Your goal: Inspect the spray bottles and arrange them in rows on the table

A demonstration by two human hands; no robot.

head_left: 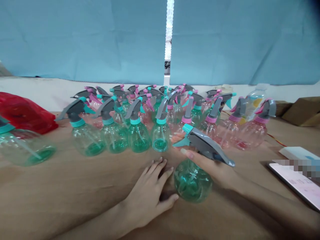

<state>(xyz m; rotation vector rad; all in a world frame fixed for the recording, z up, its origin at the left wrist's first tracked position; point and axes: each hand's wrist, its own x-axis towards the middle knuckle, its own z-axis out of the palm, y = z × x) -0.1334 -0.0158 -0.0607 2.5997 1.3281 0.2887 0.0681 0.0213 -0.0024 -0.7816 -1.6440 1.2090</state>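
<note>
A clear green spray bottle with a grey and teal trigger head tilts in my right hand, whose fingers wrap round its neck just under the head. Flat on the brown table, my left hand has its fingers spread. Its thumb comes close to the held bottle's base; whether they touch I cannot tell. Just beyond my hands stands a row of green spray bottles with teal collars. To their right are pink spray bottles with pink collars.
More green and pink spray bottles crowd behind the front row. One green bottle stands apart at far left, near a red plastic bag. At right are a phone, a white box, a large clear bottle and brown cardboard.
</note>
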